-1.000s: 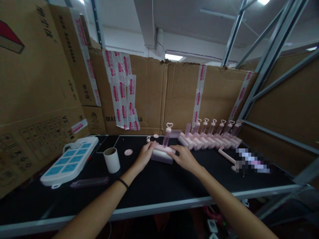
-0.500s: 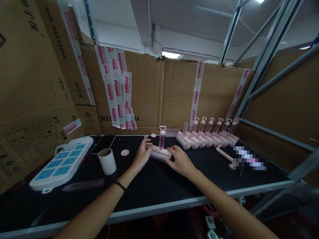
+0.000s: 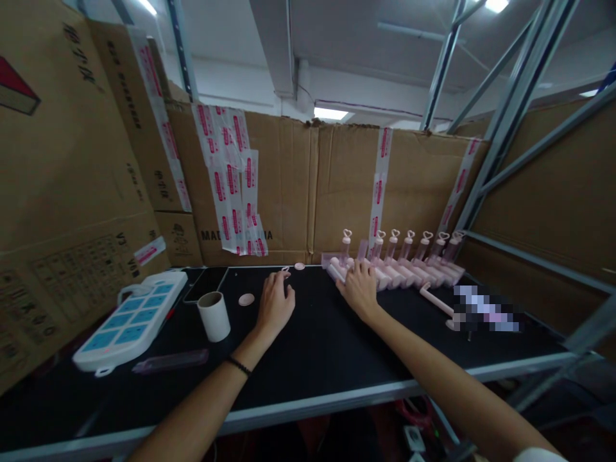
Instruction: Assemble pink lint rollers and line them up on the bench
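Note:
My right hand (image 3: 359, 287) rests at the left end of a row of pale pink cylinder pieces. Its fingers and thumb close around the leftmost pink cylinder piece (image 3: 335, 269), which carries an upright clear tube (image 3: 345, 251) topped by a heart-shaped loop (image 3: 347, 233). Part of this piece is hidden by the hand. My left hand (image 3: 275, 298) is over the black table, thumb apart from the loosely bent fingers. A small pink heart-shaped loop (image 3: 285, 270) lies just beyond its fingertips; whether they touch is unclear. Pink discs (image 3: 246, 299) lie nearby.
More pink pieces (image 3: 414, 273) stand in line to the right. A pink handle-like part (image 3: 437, 300) lies before them. Left are a white tube (image 3: 214, 317), a phone (image 3: 206, 283), a power strip (image 3: 129, 324) and a clear tube (image 3: 171, 361). Cardboard (image 3: 283, 186) walls the back.
My right hand has carried the pink cylinder piece from the table's middle to the row's left end. My left hand has let go of it and now sits by the loose heart loop.

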`<action>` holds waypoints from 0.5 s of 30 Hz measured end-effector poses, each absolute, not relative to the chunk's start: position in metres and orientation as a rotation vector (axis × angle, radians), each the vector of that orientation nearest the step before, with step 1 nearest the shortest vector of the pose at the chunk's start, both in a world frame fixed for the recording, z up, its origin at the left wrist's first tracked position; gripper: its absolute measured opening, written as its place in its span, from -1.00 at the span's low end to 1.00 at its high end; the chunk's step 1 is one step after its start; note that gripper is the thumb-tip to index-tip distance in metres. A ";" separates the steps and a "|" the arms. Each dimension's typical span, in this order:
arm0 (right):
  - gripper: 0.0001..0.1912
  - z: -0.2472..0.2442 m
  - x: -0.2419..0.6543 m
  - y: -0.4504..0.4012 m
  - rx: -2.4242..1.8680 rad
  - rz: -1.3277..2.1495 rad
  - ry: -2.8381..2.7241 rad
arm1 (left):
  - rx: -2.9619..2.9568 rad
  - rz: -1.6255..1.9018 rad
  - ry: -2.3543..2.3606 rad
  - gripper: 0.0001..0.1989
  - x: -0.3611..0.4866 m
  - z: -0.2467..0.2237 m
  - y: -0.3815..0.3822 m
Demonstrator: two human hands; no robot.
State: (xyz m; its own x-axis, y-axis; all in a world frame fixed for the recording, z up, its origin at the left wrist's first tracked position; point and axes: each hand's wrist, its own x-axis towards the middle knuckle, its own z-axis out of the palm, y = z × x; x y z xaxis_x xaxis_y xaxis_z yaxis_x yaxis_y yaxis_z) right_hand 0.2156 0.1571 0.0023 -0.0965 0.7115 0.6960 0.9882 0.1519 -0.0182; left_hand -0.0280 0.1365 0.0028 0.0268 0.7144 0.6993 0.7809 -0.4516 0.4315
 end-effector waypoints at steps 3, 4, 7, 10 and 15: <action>-0.63 -0.001 0.217 0.158 -1.599 -0.602 -1.845 | -2.164 -1.348 -1.574 -0.73 -0.026 0.009 0.130; -0.64 -0.003 0.217 0.158 -1.591 -0.589 -1.838 | -2.134 -1.296 -1.604 -0.73 -0.026 0.010 0.128; -0.64 -0.004 0.217 0.157 -1.591 -0.608 -1.820 | -1.984 -1.036 -1.799 -0.71 -0.028 0.011 0.125; -0.56 0.000 0.214 0.152 -1.605 -0.678 -1.778 | -1.815 -0.745 -2.040 -0.63 -0.033 0.007 0.124; -0.63 0.008 0.205 0.129 -1.406 -0.591 -1.853 | -2.007 -0.549 -2.126 -0.61 -0.037 -0.001 0.125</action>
State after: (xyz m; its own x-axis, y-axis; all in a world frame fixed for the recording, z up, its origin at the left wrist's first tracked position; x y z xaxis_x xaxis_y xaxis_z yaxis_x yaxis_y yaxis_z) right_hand 0.2053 0.1285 0.0084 -0.1413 0.6196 0.7720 0.9522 0.2984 -0.0651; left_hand -0.0372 0.1251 -0.0009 -0.0821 0.9272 0.3654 0.9882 0.0283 0.1503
